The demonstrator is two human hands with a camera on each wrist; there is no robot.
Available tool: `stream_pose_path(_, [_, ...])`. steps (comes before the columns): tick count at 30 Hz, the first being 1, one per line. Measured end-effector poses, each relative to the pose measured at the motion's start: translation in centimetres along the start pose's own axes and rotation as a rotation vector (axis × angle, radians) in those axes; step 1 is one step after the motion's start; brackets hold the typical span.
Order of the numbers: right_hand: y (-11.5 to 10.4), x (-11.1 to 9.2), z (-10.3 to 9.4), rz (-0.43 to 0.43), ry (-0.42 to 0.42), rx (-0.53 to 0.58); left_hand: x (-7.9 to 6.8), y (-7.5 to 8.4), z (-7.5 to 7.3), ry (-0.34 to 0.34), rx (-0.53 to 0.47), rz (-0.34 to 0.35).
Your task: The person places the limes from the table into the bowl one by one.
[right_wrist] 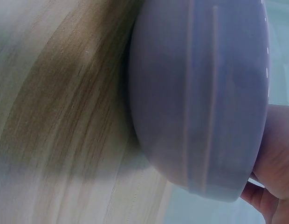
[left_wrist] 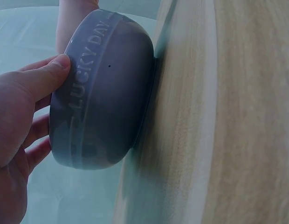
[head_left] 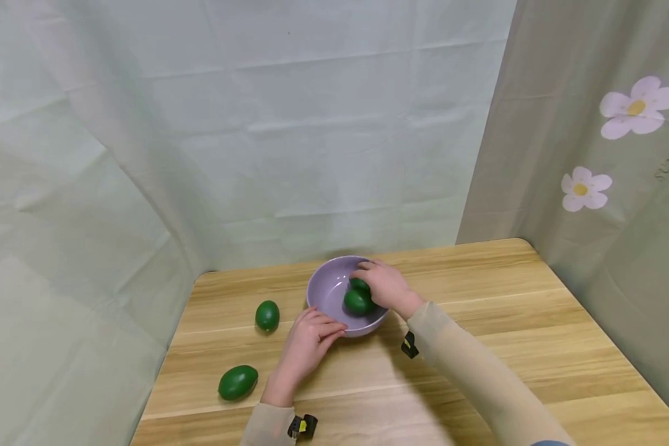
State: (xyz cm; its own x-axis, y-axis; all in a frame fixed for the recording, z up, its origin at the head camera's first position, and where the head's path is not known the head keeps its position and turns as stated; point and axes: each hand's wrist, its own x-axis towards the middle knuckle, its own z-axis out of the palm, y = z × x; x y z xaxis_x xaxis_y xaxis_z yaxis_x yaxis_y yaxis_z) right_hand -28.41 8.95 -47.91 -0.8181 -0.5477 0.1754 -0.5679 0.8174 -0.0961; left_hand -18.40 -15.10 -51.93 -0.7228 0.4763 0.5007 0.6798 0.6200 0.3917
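A round purple bowl (head_left: 327,296) stands on the table, with raised "LUCKY DAY" lettering on its outer wall in the left wrist view. My left hand (head_left: 308,342) holds its near left rim, thumb (left_wrist: 60,61) against the outside. Over the bowl's right side, my right hand (head_left: 386,286) reaches in with fingers curled over a dark green lime (head_left: 360,284), which they partly cover. Just in front of it in the bowl lies another green lime (head_left: 358,302). In the right wrist view, the bowl's wall (right_wrist: 205,93) hides most of the right hand (right_wrist: 275,163).
Left of the bowl, one green lime (head_left: 267,316) lies on the wooden table (head_left: 507,310). Nearer the front left lies another, larger-looking lime (head_left: 238,382). A pale curtain (head_left: 334,136) hangs behind the table, and a flowered one (head_left: 602,248) at the right.
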Motion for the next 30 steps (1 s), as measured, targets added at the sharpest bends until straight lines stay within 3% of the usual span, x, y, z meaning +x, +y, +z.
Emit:
stream_pose_path(7, [0.2, -0.2, -0.4, 0.012, 0.016, -0.002, 0.0, 0.0, 0.1, -0.001, -0.007, 0.003])
stream_pose_path(18, [0.4, -0.8, -1.2, -0.004, 0.108, 0.078, -0.2, -0.2, 0.2, -0.008, -0.006, -0.013])
stream_pose_path(30, [1.3, -3.1, -1.8, 0.063, 0.234, 0.194, -0.2, -0.2, 0.1, 0.001, -0.009, -0.005])
